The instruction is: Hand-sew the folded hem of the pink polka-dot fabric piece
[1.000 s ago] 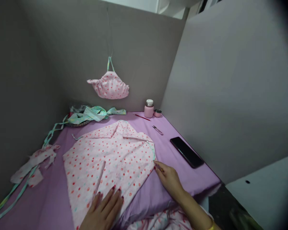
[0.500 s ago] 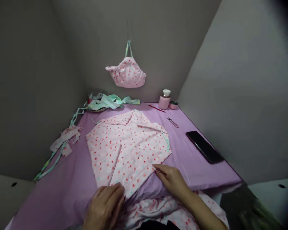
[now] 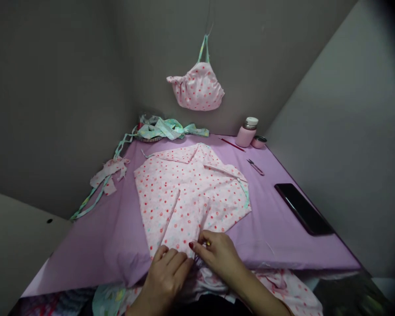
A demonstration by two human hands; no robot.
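Spread over the lilac tablecloth [image 3: 303, 254] is a piece of pale pink cloth [image 3: 187, 206] with red dots, some narrow stitched folds and green trim at its right. My left hand [image 3: 167, 272] is closed over its near edge, fingers curled and thumb hidden underneath. Just to the right, my right hand [image 3: 217, 254] pinches the same near edge between thumb and fingers, and a raised fold runs away from the pinch. A dark red nail shows on that thumb. Part of the edge between the hands is hidden.
A phone [image 3: 303, 210] lies at the right, with thread snips [image 3: 256, 167], a red pencil [image 3: 232, 145] and a pink flask [image 3: 246, 134] behind. Green cloth strips [image 3: 167, 128] and dotted scraps [image 3: 109, 172] lie left. A dotted pouch-like piece [image 3: 199, 90] hangs at the back.
My right hand has moved left along the cloth's near edge, close to my left hand, and a new fold has risen there. The whole view has shifted.
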